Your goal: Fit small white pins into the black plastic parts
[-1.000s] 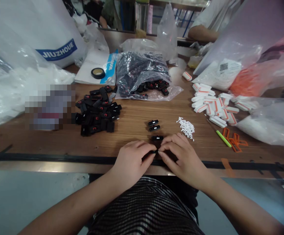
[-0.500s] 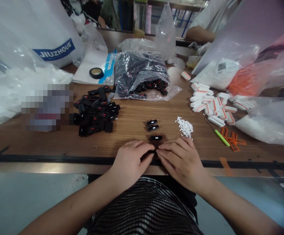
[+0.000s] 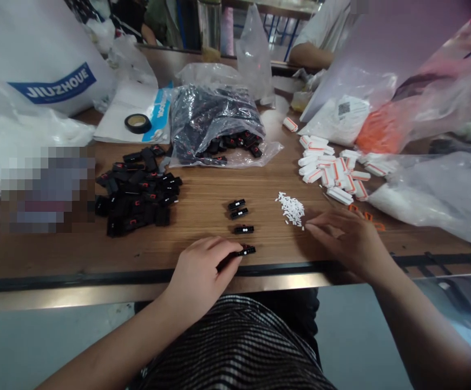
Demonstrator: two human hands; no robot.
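Note:
My left hand (image 3: 207, 271) pinches a small black connector housing (image 3: 248, 251) by its left end, close to the table's front edge. A white spot shows on the housing's near face. Beyond it lie several like black housings (image 3: 244, 229) in a short column, each with two white dots. At the right, my right hand (image 3: 347, 235) is beside a small pile of white pins (image 3: 291, 208). Its thumb and forefinger come together at the pile's near right edge; whatever may be between the tips is too small to make out.
A heap of black housings (image 3: 138, 189) lies left, before a clear bag of more housings (image 3: 219, 116). Black tape (image 3: 137, 123) rests on papers. White-and-orange parts (image 3: 333, 168) lie right, near orange frames (image 3: 367, 216) and plastic bags (image 3: 434, 189). Another person's arm (image 3: 312, 54) shows behind.
My right hand has left the black housing and moved right to the white pins. My left hand keeps hold of the housing. The whole view has shifted, with things appearing further left.

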